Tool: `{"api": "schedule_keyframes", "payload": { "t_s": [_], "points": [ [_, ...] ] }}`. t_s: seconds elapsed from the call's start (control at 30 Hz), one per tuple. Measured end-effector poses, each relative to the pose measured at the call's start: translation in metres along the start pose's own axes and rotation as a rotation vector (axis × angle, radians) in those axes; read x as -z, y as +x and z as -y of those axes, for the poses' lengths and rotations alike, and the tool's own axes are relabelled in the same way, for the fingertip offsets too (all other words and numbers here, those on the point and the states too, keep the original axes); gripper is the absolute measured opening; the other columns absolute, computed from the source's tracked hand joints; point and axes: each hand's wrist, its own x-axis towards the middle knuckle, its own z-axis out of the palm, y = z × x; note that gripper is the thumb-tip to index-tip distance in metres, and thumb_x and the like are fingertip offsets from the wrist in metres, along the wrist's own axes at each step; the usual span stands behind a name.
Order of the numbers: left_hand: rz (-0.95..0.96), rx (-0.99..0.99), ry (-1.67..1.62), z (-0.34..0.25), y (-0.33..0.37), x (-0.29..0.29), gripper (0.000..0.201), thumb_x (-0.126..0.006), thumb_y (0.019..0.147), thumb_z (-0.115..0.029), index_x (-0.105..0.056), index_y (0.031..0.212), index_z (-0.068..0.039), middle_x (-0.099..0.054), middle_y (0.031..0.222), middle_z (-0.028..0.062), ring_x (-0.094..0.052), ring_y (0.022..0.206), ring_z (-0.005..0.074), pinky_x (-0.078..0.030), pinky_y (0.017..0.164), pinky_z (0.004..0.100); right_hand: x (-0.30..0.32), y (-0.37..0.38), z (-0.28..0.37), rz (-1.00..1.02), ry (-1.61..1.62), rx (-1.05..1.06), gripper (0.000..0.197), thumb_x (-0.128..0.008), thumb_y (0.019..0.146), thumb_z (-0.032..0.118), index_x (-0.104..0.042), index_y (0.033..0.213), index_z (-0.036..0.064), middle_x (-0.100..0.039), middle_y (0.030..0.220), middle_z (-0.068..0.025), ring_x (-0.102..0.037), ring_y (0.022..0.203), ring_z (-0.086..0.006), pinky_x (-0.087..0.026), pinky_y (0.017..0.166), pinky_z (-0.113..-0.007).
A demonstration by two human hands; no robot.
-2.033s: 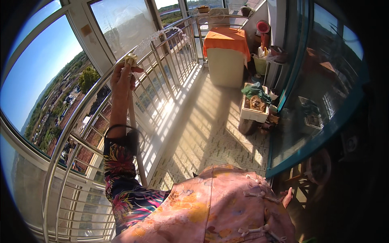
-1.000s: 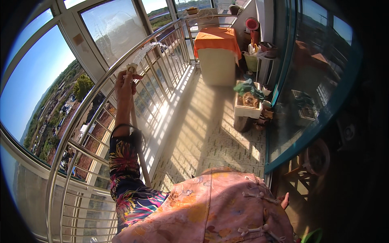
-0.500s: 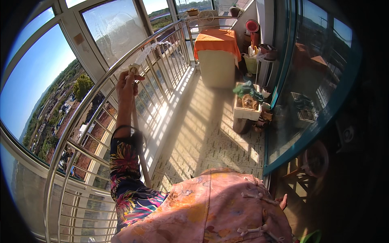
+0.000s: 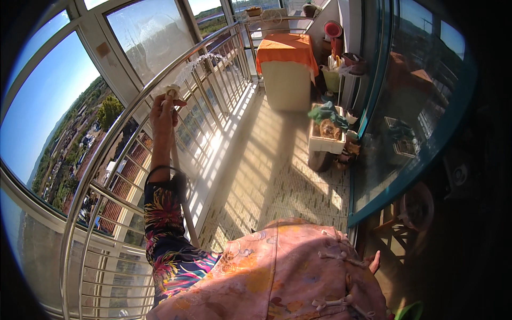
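L hand up at the steel railing, fingers pinched round a small pale crumpled wad, looks like cloth, sitting right at the top rail | R hand low by pink garment, only fingertips show, can't tell grip | white cabinet w/ orange cloth at far end of balcony floor

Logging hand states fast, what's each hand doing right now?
Left hand: raised at the metal railing, closed on a small pale object.
Right hand: only fingertips show past the pink garment; cannot tell.
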Motion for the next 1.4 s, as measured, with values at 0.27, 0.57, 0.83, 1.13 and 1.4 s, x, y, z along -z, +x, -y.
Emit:
{"api": "schedule_keyframes", "payload": {
  "t_s": [0.27,0.57,0.83,1.13,1.4],
  "points": [
    [0.002,-0.006,0.024,0.005,-0.006,0.011,0.018,-0.052,0.101,-0.027,-0.057,0.103,-0.01,-0.071,0.082,0.0049,-0.038,0.044,0.0003,-0.029,0.04,0.0168,0.009,0.012,-0.008,0.017,-0.12,0.056,0.054,-0.056,0.089,0.058,-0.047,0.061,0.0125,-0.054,0.054,-0.0046,-0.035,0.034,-0.011,-0.024,0.035,-0.026],
    [-0.053,0.012,0.076,0.01,-0.008,0.016,0.018,-0.051,0.1,-0.024,-0.056,0.104,-0.007,-0.07,0.078,0.006,-0.038,0.041,0.0019,-0.028,0.038,0.0181,0.005,0.023,-0.002,0.011,0.022,-0.24,0.054,-0.056,0.09,0.056,-0.046,0.061,0.0117,-0.055,0.055,-0.0059,-0.034,0.035,-0.0112,-0.024,0.034,-0.027],
    [-0.081,0.008,0.154,0.012,-0.01,0.028,0.017,-0.053,0.099,-0.023,-0.058,0.101,-0.007,-0.07,0.075,0.005,-0.039,0.041,0.0019,-0.027,0.036,0.0183,-0.001,0.021,0.004,0.033,-0.055,-0.261,0.054,-0.056,0.09,0.056,-0.046,0.061,0.0117,-0.055,0.055,-0.0064,-0.033,0.034,-0.0109,-0.023,0.034,-0.027],
    [-0.113,0.186,0.312,-0.013,-0.025,0.028,0.018,-0.055,0.097,-0.025,-0.057,0.096,-0.007,-0.068,0.069,0.0062,-0.035,0.035,0.0027,-0.023,0.032,0.0207,-0.015,0.054,-0.015,-0.009,0.054,-0.181,0.054,-0.061,0.087,0.055,-0.05,0.061,0.0088,-0.054,0.054,-0.0052,-0.039,0.037,-0.0132,-0.03,0.039,-0.029],
    [-0.112,0.235,0.401,-0.034,-0.023,0.019,0.021,-0.056,0.097,-0.026,-0.055,0.095,-0.005,-0.067,0.068,0.0088,-0.034,0.033,0.0035,-0.024,0.031,0.0208,-0.025,0.069,-0.008,0.158,-0.072,-0.242,0.058,-0.06,0.087,0.058,-0.051,0.058,0.0075,-0.057,0.053,-0.0086,-0.037,0.034,-0.013,-0.029,0.035,-0.028]
  ]
}}
